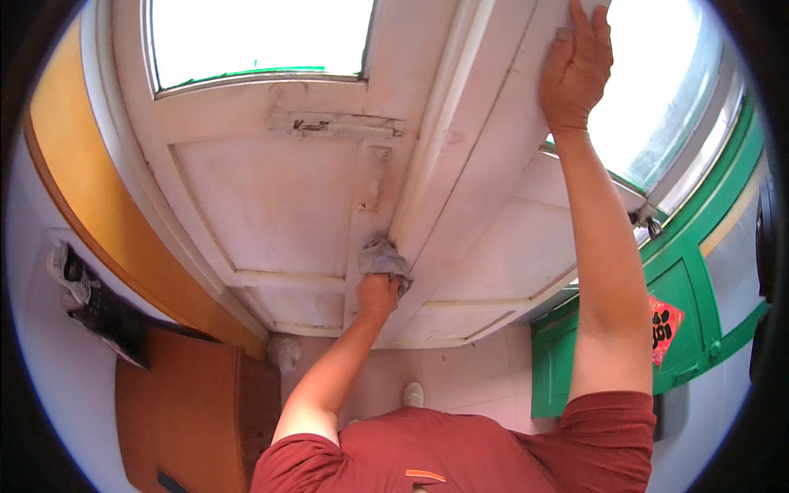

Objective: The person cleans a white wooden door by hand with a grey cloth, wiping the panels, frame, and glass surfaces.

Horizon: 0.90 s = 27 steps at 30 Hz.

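My left hand (378,292) grips a grey cloth (384,257) and presses it against the lower part of a white panelled wooden door (277,197), beside the raised vertical strip near its edge. Dark smudges show around the cloth. Above it are a painted-over handle (377,175) and a horizontal bolt (336,125). My right hand (576,71) is raised high at the upper right, its fingers extended and its palm towards the edge of the adjoining white door leaf (493,160), beside a bright glass pane. It holds nothing that I can see.
A green door (555,363) with a red paper decoration (666,326) stands at the right. A brown wooden cabinet (179,400) is at the lower left, with a dark item and a whitish cloth above it. A clear plastic bag (284,352) lies by the doorway.
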Available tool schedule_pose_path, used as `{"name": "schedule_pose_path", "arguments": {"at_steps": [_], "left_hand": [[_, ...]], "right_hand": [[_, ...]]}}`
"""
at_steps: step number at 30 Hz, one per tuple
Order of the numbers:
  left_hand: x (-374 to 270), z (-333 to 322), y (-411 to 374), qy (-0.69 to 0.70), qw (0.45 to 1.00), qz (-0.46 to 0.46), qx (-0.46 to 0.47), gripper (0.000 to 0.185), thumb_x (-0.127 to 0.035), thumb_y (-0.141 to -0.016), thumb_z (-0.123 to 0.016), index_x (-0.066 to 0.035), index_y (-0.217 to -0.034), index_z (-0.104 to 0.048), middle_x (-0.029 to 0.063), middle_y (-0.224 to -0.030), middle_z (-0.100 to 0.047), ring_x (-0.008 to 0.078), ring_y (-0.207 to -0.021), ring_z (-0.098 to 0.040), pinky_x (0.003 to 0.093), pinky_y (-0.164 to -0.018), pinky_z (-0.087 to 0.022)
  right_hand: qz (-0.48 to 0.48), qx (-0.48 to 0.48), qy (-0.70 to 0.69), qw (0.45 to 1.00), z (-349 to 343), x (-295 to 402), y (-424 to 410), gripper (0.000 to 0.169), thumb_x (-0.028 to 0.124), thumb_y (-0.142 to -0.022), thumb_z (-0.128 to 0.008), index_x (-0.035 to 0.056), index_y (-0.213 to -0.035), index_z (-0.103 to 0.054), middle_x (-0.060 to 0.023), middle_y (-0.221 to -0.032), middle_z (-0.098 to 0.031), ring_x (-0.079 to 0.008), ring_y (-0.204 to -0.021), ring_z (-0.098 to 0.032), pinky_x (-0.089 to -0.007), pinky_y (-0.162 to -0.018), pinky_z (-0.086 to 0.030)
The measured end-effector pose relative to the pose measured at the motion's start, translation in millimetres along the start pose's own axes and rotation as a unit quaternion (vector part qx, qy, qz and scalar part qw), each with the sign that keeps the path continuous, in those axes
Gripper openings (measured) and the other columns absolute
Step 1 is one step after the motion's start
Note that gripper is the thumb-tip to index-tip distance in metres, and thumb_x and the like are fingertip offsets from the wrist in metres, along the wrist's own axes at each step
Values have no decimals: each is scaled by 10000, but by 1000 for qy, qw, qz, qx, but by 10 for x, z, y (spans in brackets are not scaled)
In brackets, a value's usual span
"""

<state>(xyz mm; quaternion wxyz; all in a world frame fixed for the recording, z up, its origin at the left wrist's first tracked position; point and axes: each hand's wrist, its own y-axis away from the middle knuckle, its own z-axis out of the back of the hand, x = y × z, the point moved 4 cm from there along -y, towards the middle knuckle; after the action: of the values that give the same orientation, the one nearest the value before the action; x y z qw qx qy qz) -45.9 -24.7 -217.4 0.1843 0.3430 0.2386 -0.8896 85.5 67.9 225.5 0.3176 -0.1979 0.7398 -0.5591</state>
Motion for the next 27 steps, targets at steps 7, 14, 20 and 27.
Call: {"name": "schedule_pose_path", "arguments": {"at_steps": [7, 14, 20, 27], "left_hand": [[-51, 465, 204, 88, 994, 0, 63, 392, -366, -785, -646, 23, -831, -656, 255, -788, -642, 435, -767, -618, 491, -711, -485], [-1391, 1176, 387, -51, 949, -118, 289, 353, -297, -725, -712, 38, -769, -612, 250, -736, -601, 389, -670, -587, 433, -641, -479], [-2091, 1473, 290, -7, 978, -134, 163, 262, -185, -685, -725, 12, -812, -607, 220, -755, -608, 369, -676, -585, 400, -656, -487], [-2326, 1245, 153, 364, 924, -119, 17, 275, -170, -877, -631, 18, -1077, -621, 60, -952, -660, 154, -874, -616, 310, -765, -499]], "right_hand": [[-26, 3, -5, 1000, 9, 49, -47, 406, 128, -907, -517, 62, -1305, -567, -232, -1437, -429, -403, -1337, -385, -480, -1097, -301], [-81, 25, -28, 996, -85, -64, -55, 401, 225, -890, -554, 193, -1290, -555, -141, -1485, -362, -380, -1353, -327, -550, -1078, -283], [-128, 151, -236, 951, 435, -84, 155, 521, 207, -850, -634, 179, -1353, -501, -169, -1465, -381, -404, -1338, -373, -545, -1056, -338], [-310, 257, -569, 717, 1723, 15, 1702, 821, 404, -824, -723, 121, -1484, -325, -238, -1479, -343, -388, -1370, -344, -448, -1111, -314]]}}
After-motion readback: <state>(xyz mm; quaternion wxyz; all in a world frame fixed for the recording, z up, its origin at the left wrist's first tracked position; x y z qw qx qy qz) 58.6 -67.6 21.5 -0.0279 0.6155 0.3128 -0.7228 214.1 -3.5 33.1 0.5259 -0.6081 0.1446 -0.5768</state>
